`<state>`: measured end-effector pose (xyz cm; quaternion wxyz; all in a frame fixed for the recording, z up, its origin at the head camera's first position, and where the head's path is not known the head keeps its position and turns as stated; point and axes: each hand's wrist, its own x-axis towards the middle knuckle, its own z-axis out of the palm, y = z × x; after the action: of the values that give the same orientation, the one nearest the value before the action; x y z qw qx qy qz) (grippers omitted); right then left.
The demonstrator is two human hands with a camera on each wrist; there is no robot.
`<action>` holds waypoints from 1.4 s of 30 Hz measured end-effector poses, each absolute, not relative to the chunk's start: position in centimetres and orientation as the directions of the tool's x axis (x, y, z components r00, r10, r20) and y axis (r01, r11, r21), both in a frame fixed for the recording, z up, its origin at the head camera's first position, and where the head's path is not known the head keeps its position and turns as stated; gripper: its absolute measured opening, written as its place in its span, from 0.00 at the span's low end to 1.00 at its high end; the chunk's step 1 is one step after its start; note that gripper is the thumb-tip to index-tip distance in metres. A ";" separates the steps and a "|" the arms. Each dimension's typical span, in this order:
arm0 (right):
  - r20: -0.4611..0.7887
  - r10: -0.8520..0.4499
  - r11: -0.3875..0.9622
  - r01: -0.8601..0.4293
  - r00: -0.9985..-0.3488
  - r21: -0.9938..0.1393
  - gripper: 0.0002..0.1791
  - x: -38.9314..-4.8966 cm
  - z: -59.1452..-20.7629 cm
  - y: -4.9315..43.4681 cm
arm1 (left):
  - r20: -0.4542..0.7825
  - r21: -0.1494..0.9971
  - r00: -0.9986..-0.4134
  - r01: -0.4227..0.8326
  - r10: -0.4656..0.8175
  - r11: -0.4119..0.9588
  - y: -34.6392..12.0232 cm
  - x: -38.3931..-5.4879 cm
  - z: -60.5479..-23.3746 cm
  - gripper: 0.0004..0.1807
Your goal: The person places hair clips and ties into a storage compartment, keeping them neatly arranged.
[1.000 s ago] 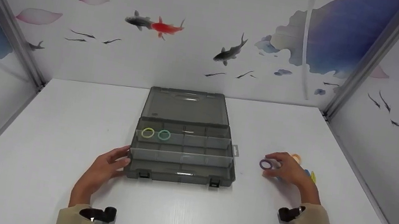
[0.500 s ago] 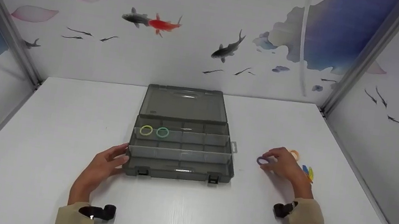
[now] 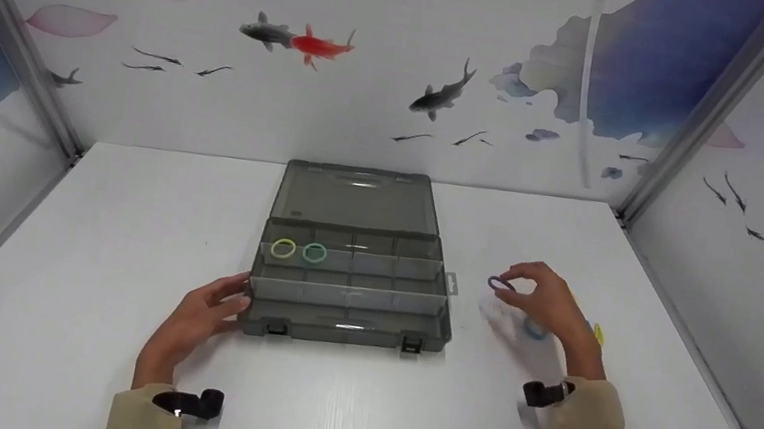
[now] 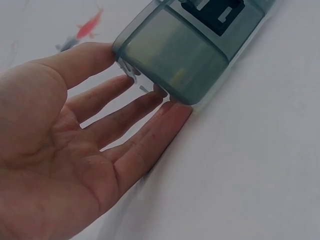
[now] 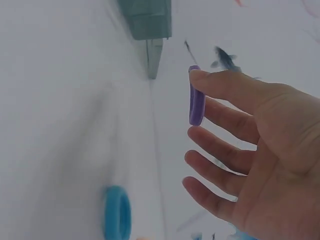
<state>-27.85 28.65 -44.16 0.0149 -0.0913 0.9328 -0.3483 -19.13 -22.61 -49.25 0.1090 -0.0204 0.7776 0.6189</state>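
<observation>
"Where is the purple ring (image 5: 197, 107)?"
"The right hand (image 3: 546, 303) pinches it, at three o'clock from the box (image 3: 345, 336)."
"And the left hand (image 3: 196, 319)?"
"Fingers spread, it touches the box at about eight o'clock. A blue ring (image 5: 111, 215) lies at the right hand's six o'clock."

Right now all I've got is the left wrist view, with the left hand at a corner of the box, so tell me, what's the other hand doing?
Observer: The right hand pinches a purple ring.
Operator: Is the box open?
Observer: Yes, the head view shows its lid folded back on the far side.
Operator: Anything on the table near the right hand?
Observer: A blue ring lies there.
</observation>
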 end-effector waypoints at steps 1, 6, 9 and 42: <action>0.058 -0.192 0.724 -0.182 -0.980 -0.665 0.17 -27.9 -43.7 28.2 | -0.195 0.958 -0.975 -0.166 0.105 0.234 -22.6 -19.1 -49.2 0.33; 0.140 -0.247 0.677 -0.274 -0.959 -0.683 0.17 -28.3 -41.4 25.4 | -0.197 0.957 -0.975 -0.169 0.101 0.237 -22.6 -19.1 -49.2 0.33; 0.177 -0.283 0.661 -0.325 -0.943 -0.676 0.17 -28.8 -39.9 23.9 | -0.196 0.958 -0.976 -0.169 0.100 0.230 -22.6 -19.1 -49.3 0.33; 0.095 -0.537 0.720 -0.514 -0.838 -0.466 0.19 -33.4 -35.7 11.2 | -0.186 0.963 -0.978 -0.163 0.092 0.213 -22.4 -19.2 -49.7 0.33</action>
<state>-33.44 11.17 -35.68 0.0236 -0.2837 0.9270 -0.2444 -19.21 -22.43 -49.65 0.1016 -0.0231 0.7723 0.6267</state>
